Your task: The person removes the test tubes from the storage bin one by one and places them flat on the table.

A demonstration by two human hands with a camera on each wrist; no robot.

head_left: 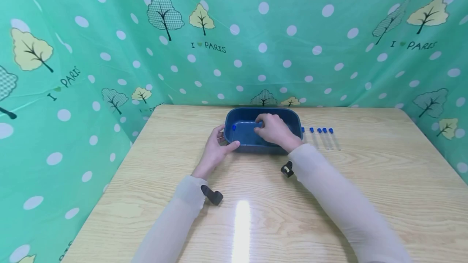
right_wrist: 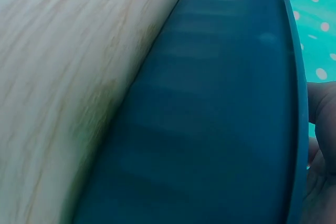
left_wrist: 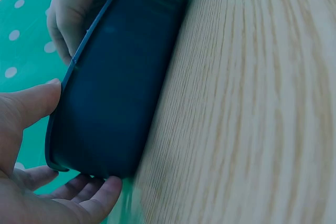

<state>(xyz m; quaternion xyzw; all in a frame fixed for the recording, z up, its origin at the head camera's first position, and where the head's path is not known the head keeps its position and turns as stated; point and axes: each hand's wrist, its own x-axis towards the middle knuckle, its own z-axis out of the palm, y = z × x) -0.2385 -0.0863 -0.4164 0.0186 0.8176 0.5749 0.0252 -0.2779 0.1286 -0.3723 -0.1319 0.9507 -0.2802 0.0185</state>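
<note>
A dark blue rectangular plastic basin (head_left: 252,147) sits on the table. My left hand (head_left: 215,149) holds its left end; in the left wrist view the thumb is against the rim and the fingers touch the end wall (left_wrist: 113,87). My right hand (head_left: 273,129) is over the inside of the basin with fingers curled. Whether anything is between its fingertips cannot be made out, and the basin wall (right_wrist: 210,108) hides them in the right wrist view. Inside the basin, at the left, is a clear tube with a blue cap (head_left: 234,128).
Several clear tubes with blue caps (head_left: 331,130) lie in a row on the table right of the basin, one partly hidden by it. The wood-grain table (head_left: 164,222) meets a green dotted curtain (head_left: 263,35) at the back and left.
</note>
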